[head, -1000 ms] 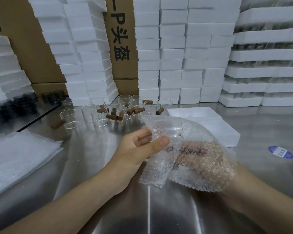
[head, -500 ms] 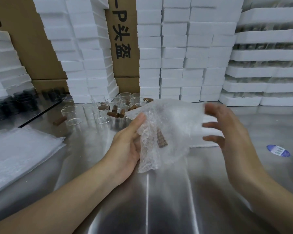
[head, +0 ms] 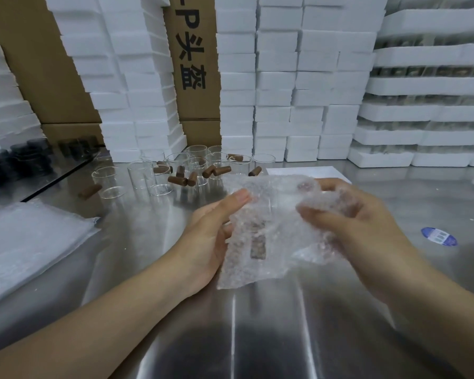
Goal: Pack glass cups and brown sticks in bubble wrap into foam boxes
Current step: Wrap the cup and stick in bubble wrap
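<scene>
Left hand (head: 211,236) pinches bubble wrap (head: 271,212) at its left edge, right hand (head: 348,222) grips its right fold, bundle held above steel table (head: 257,332) near centre; brown stick (head: 258,247) shows low inside, so a loose lower end could let it drop out.

**A:** Entry one, printed matter?

**B:** Cardboard box (head: 192,64), standing between two stacks of foam boxes (head: 238,77). Bold black print runs down its face: a dash, the letter "P", then the characters 头盔.

**A:** Entry two?

**B:** Larger cardboard box (head: 25,77), far left. There is a fragment of one black mark at the frame edge, not legible.

**A:** Entry three?

**B:** Blue oval sticker (head: 439,236), lying flat on the surface (head: 257,337), right side. It has a white panel with barcode-like lines, and its wording is too small to read.
</scene>
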A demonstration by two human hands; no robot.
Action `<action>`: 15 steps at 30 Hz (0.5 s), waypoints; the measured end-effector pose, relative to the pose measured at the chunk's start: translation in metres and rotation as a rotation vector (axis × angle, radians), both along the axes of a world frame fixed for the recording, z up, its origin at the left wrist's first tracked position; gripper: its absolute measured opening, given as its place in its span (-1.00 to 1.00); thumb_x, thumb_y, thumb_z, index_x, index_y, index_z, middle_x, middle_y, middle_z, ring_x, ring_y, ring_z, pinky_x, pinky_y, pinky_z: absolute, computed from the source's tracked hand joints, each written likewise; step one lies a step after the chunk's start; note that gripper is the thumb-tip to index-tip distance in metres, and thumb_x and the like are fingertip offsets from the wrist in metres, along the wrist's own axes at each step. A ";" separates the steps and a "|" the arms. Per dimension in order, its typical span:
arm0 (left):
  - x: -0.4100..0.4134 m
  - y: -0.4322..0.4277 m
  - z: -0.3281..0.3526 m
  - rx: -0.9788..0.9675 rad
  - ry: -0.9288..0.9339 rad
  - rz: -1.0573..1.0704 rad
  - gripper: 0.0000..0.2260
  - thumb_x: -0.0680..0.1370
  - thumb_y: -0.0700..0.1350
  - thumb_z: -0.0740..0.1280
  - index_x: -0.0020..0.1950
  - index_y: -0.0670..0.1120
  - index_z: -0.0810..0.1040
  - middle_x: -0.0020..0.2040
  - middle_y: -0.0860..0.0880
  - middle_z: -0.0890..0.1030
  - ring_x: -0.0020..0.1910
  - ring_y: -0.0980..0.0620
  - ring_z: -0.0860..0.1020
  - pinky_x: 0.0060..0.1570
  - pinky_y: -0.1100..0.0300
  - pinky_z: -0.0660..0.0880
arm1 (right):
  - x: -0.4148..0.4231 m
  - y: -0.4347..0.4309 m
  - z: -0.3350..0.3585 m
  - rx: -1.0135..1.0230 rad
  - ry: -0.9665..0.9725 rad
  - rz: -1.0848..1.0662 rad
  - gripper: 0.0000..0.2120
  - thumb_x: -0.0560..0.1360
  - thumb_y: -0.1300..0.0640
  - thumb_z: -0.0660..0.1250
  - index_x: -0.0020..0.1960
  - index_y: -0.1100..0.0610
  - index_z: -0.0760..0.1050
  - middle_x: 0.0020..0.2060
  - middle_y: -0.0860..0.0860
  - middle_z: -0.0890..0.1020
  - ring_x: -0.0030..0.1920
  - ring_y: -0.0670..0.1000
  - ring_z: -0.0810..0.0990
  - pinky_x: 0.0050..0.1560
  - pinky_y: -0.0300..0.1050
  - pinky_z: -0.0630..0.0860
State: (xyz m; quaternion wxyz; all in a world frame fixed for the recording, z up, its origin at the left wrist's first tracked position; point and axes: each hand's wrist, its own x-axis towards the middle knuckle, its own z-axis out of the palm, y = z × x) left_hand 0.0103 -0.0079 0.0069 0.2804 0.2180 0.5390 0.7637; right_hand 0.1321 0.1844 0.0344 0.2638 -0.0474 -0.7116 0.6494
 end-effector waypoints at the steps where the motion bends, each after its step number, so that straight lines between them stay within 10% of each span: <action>1: 0.001 0.000 0.000 -0.011 0.026 0.002 -0.32 0.27 0.29 0.69 0.28 -0.03 0.74 0.32 -0.21 0.70 0.35 -0.29 0.64 0.44 -0.34 0.48 | 0.000 0.005 0.001 -0.060 0.002 0.002 -0.82 0.51 0.26 0.50 0.07 0.06 0.69 -0.01 0.14 0.75 -0.06 0.24 0.74 -0.06 0.12 0.60; 4: 0.003 0.000 0.001 -0.049 0.062 0.005 -0.40 0.38 0.23 0.62 0.31 -0.07 0.71 0.30 -0.22 0.70 0.28 -0.27 0.67 0.42 -0.39 0.48 | 0.000 0.013 0.005 -0.180 0.025 0.086 -0.86 0.44 0.23 0.52 0.00 0.15 0.69 -0.08 0.08 0.74 -0.14 0.04 0.72 -0.23 -0.17 0.63; 8: 0.005 0.000 0.004 -0.053 0.028 0.006 -0.48 0.39 0.19 0.56 0.26 -0.06 0.74 0.29 -0.26 0.70 0.23 -0.30 0.68 0.18 -0.23 0.64 | 0.000 0.012 0.000 -0.207 0.070 0.159 -0.72 0.37 0.20 0.56 0.00 0.30 0.61 -0.01 0.11 0.73 0.04 0.09 0.73 0.06 -0.11 0.67; 15: 0.005 -0.001 0.008 -0.026 -0.014 -0.005 -0.31 0.39 0.21 0.52 0.44 -0.11 0.62 0.38 -0.29 0.63 0.34 -0.33 0.63 0.17 -0.27 0.66 | 0.004 -0.008 0.000 0.105 0.125 0.143 -0.67 0.35 0.13 0.65 0.06 0.07 0.63 0.01 -0.10 0.72 0.09 0.00 0.73 0.16 -0.20 0.62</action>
